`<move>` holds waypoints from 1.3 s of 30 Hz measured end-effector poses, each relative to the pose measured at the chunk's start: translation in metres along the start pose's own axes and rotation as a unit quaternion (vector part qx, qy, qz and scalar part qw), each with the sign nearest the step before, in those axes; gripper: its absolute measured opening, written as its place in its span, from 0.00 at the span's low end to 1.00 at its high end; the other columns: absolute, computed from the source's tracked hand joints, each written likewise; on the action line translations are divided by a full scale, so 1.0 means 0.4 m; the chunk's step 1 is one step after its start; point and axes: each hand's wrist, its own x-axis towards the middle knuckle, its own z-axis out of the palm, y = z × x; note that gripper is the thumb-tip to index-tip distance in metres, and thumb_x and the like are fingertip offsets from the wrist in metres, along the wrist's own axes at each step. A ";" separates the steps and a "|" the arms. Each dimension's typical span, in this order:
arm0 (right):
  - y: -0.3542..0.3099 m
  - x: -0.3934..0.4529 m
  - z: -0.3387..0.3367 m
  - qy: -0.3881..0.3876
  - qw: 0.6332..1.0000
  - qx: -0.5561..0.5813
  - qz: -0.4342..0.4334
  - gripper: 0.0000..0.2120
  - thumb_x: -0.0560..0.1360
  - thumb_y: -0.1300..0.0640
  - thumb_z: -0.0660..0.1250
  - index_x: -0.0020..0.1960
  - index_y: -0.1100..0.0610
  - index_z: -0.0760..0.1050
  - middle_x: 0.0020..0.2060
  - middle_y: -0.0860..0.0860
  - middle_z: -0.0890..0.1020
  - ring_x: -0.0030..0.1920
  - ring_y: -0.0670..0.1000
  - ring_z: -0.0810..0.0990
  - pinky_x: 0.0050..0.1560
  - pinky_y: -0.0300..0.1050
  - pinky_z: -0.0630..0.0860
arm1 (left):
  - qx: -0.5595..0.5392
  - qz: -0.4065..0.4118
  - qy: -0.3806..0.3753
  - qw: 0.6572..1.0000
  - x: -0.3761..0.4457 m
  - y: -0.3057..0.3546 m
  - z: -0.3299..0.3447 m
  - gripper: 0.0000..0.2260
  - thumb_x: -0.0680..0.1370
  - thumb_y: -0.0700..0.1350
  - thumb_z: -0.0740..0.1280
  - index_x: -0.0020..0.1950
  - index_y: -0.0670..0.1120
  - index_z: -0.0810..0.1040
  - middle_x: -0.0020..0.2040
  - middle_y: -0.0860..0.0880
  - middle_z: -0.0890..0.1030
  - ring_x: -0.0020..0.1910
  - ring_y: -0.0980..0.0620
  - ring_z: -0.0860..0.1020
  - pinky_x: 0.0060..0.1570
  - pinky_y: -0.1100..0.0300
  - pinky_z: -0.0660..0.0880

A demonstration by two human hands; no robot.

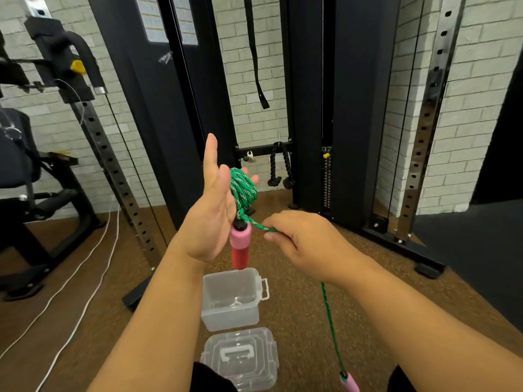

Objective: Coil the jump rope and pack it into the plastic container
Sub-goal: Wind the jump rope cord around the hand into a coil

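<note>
My left hand (pixel 208 219) is raised with the thumb up, and several turns of the green jump rope (pixel 243 190) are wound around its fingers. One pink and red handle (pixel 240 244) hangs below that palm. My right hand (pixel 305 241) pinches the rope just right of the coil. From under it the rope drops to the second pink handle (pixel 350 381) at the bottom edge. The clear plastic container (pixel 230 298) stands uncovered on the floor under my hands, with nothing inside. Its clear lid (pixel 240 357) lies just in front of it.
A black cable machine (pixel 311 108) with a weight stack stands straight ahead against a white brick wall. A steel rack upright (pixel 113 165) and a bench are at left. White cords (pixel 85 278) trail over the brown floor at left. A dark mat (pixel 467 250) lies at right.
</note>
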 end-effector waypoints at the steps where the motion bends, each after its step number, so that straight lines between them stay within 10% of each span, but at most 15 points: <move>1: -0.003 0.003 -0.008 0.006 1.000 -0.003 -0.006 0.09 0.78 0.50 0.61 0.54 0.51 0.76 0.42 0.47 0.79 0.43 0.49 0.76 0.44 0.52 0.75 | 0.026 -0.019 0.013 0.999 0.009 0.000 0.005 0.32 0.70 0.69 0.61 0.70 0.75 0.50 0.79 0.43 0.55 0.72 0.47 0.68 0.73 0.45 0.59; 4: -0.006 0.016 -0.035 0.023 1.000 -0.009 -0.007 0.09 0.76 0.47 0.64 0.50 0.51 0.78 0.39 0.45 0.77 0.40 0.45 0.74 0.42 0.49 0.76 | 0.010 -0.113 0.046 0.993 0.044 -0.034 -0.022 0.66 0.41 0.77 0.70 0.76 0.55 0.58 0.66 0.43 0.73 0.61 0.45 0.77 0.64 0.45 0.71; 11: 0.011 0.033 -0.070 0.063 0.997 0.033 0.023 0.06 0.71 0.48 0.70 0.43 0.50 0.80 0.35 0.45 0.76 0.37 0.43 0.73 0.39 0.41 0.70 | 0.135 -0.092 -0.023 0.986 0.012 -0.055 0.013 0.33 0.71 0.73 0.54 0.75 0.67 0.55 0.79 0.62 0.48 0.72 0.68 0.52 0.66 0.63 0.53; 13: 0.013 0.035 -0.078 0.078 0.995 0.060 0.034 0.05 0.71 0.50 0.71 0.44 0.50 0.80 0.36 0.45 0.76 0.37 0.42 0.73 0.40 0.41 0.71 | 0.117 -0.141 -0.072 0.980 0.012 -0.065 -0.004 0.28 0.77 0.66 0.55 0.73 0.53 0.67 0.79 0.47 0.58 0.68 0.65 0.68 0.64 0.64 0.66; 15: 0.015 0.036 -0.083 0.085 0.993 0.073 0.036 0.03 0.72 0.51 0.70 0.45 0.49 0.80 0.37 0.45 0.77 0.38 0.43 0.74 0.40 0.42 0.72 | 0.088 -0.174 -0.108 0.975 0.008 -0.077 -0.032 0.26 0.80 0.63 0.56 0.50 0.42 0.81 0.55 0.33 0.81 0.45 0.57 0.85 0.46 0.59 0.80; 18: 0.020 0.041 -0.086 0.099 0.991 0.083 0.039 0.03 0.74 0.52 0.69 0.47 0.48 0.80 0.40 0.47 0.79 0.40 0.45 0.75 0.42 0.43 0.74 | 0.044 -0.197 -0.110 0.973 0.034 -0.054 -0.033 0.29 0.75 0.70 0.59 0.51 0.47 0.85 0.53 0.30 0.81 0.41 0.42 0.85 0.40 0.49 0.79; 20: 0.025 0.046 -0.088 0.115 0.989 0.083 0.045 0.04 0.74 0.53 0.68 0.49 0.48 0.79 0.41 0.47 0.79 0.42 0.46 0.76 0.43 0.42 0.74 | 0.044 -0.195 -0.089 0.976 0.033 -0.052 -0.026 0.22 0.78 0.66 0.58 0.71 0.62 0.70 0.61 0.29 0.77 0.43 0.41 0.84 0.42 0.51 0.79; 23: 0.036 0.055 -0.088 0.148 0.983 0.087 0.062 0.05 0.76 0.54 0.66 0.50 0.48 0.78 0.43 0.47 0.78 0.45 0.44 0.75 0.46 0.37 0.71 | 0.036 -0.122 -0.107 0.986 -0.020 -0.024 0.000 0.25 0.78 0.63 0.51 0.75 0.70 0.51 0.56 0.33 0.80 0.46 0.41 0.83 0.48 0.52 0.77; 32: 0.038 0.042 -0.033 0.131 0.977 0.153 0.064 0.11 0.76 0.64 0.64 0.53 0.52 0.80 0.45 0.45 0.80 0.47 0.43 0.77 0.49 0.34 0.74 | -0.097 -0.059 -0.170 0.979 -0.013 0.004 0.015 0.36 0.73 0.67 0.61 0.78 0.62 0.52 0.59 0.23 0.74 0.48 0.36 0.80 0.50 0.50 0.77; 39: 0.033 0.027 0.001 0.093 0.990 0.097 0.040 0.14 0.78 0.55 0.62 0.62 0.54 0.77 0.43 0.49 0.81 0.43 0.45 0.76 0.45 0.37 0.73 | -0.136 0.053 -0.059 0.988 0.000 0.005 0.024 0.31 0.78 0.60 0.53 0.78 0.62 0.44 0.67 0.28 0.71 0.64 0.33 0.75 0.63 0.47 0.73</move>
